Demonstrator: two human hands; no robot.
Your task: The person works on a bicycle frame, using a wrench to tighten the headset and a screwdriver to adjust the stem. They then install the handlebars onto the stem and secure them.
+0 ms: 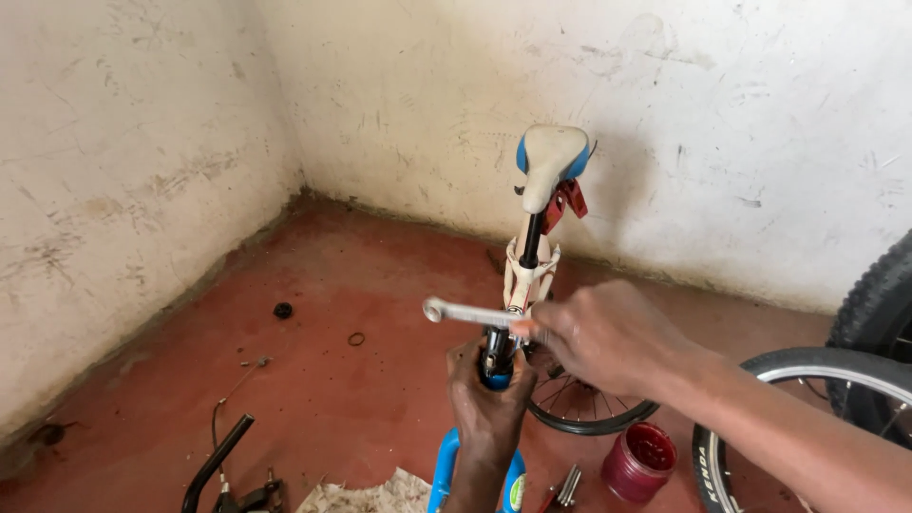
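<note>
Silver spanner (pixel 467 313), seemingly level, atop headset (pixel 496 353)

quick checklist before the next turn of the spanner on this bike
1. Grip on the tool: right hand is closed around the spanner handle. Ok.
2. Frame steadied: left hand grips the top of the bike frame from below. Ok.
3. Spanner seated on its nut: the working end is hidden behind the right hand. Cannot tell.
4. Swing room: the spanner's free ring end points left into open space. Ok.
5. Open red tub sits on the floor right under the right forearm, uncovered. Not ok.
6. Small loose parts: black ring and black cap lie scattered on the floor. Not ok.
</note>
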